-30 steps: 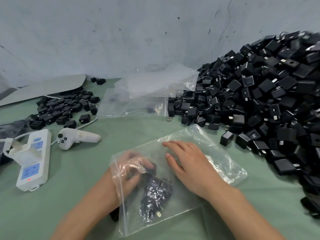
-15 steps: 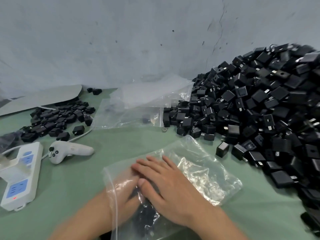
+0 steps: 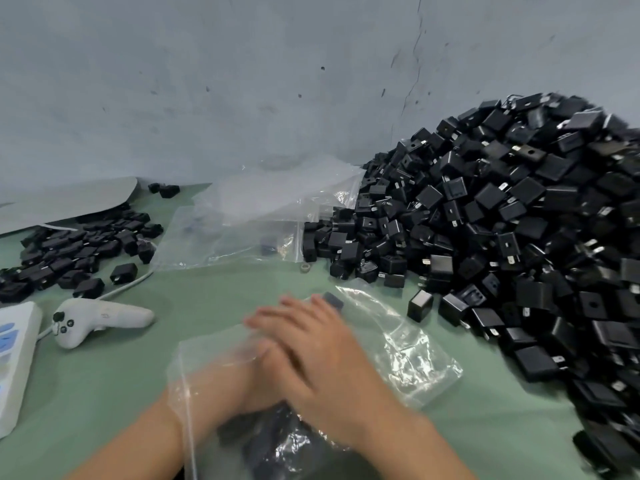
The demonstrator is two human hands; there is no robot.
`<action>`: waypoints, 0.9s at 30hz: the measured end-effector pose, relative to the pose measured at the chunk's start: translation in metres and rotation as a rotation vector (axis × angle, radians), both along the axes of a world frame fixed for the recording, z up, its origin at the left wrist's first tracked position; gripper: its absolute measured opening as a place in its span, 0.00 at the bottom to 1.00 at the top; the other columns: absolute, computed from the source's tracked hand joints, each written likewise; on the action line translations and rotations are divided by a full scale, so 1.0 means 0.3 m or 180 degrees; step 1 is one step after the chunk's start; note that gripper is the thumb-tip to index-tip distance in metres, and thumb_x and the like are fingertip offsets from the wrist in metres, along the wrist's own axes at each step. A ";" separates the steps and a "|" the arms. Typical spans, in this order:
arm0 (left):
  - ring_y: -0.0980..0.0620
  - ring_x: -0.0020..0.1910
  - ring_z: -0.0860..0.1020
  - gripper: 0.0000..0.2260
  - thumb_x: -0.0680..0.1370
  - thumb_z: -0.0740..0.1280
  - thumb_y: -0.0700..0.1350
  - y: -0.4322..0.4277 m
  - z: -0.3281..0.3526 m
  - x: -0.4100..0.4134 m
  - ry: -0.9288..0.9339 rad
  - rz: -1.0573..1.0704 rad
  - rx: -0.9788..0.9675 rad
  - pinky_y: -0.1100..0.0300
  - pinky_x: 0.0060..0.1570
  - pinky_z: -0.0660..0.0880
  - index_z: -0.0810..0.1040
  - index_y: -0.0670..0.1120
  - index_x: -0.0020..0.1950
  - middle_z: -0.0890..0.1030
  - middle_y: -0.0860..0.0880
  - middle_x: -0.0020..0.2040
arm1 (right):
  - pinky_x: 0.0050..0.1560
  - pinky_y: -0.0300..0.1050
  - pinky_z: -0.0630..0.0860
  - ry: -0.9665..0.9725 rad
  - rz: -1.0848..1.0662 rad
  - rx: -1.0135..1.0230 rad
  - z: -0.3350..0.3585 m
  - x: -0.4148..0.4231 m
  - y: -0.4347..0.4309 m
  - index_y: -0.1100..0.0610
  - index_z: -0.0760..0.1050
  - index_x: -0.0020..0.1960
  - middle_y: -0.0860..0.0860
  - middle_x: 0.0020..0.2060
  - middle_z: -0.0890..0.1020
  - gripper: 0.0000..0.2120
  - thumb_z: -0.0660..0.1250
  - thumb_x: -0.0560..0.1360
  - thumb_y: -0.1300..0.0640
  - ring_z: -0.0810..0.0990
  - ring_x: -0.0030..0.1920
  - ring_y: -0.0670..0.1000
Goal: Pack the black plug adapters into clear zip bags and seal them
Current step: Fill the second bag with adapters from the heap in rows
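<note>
Green tabletop (image 3: 138, 375): right hand (image 3: 318, 362) flat on zip bag (image 3: 415, 351); left hand (image 3: 232, 386) inside, grip unreadable; adapter pile (image 3: 502, 237) lies right, right hand nearer.

Two hands, left hand (image 3: 221, 386) and right hand (image 3: 322, 368), one clear zip bag (image 3: 415, 348), spare bags (image 3: 249, 223) too overlapped to count, one large heap (image 3: 519, 237) and one small pile (image 3: 76, 251) of black plug adapters, one white controller (image 3: 100, 318), one power strip (image 3: 14, 362)

No words or numbers can be read here. The white controller (image 3: 100, 318) at the left has a faint mark, too blurry to read.
</note>
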State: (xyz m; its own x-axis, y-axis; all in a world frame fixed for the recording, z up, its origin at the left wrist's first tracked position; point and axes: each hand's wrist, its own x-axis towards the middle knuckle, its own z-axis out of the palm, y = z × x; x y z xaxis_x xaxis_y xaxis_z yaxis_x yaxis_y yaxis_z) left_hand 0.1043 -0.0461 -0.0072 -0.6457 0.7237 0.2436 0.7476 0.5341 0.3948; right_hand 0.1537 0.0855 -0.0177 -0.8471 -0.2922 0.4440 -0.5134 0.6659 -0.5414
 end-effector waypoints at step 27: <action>0.70 0.67 0.71 0.13 0.79 0.62 0.59 -0.093 -0.001 0.003 -0.0815 0.0383 -0.0120 0.69 0.69 0.66 0.76 0.67 0.64 0.74 0.69 0.67 | 0.71 0.46 0.60 -0.0732 -0.1741 0.0242 -0.117 -0.074 0.238 0.44 0.70 0.68 0.44 0.71 0.70 0.16 0.56 0.82 0.52 0.69 0.69 0.50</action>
State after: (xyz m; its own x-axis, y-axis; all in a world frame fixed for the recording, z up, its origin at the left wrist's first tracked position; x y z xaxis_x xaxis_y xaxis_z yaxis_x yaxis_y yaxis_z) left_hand 0.1051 -0.0740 -0.0075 -0.7646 0.6435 0.0359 0.5564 0.6308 0.5408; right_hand 0.1317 0.1570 -0.0527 -0.9554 0.1897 0.2264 0.0396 0.8418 -0.5384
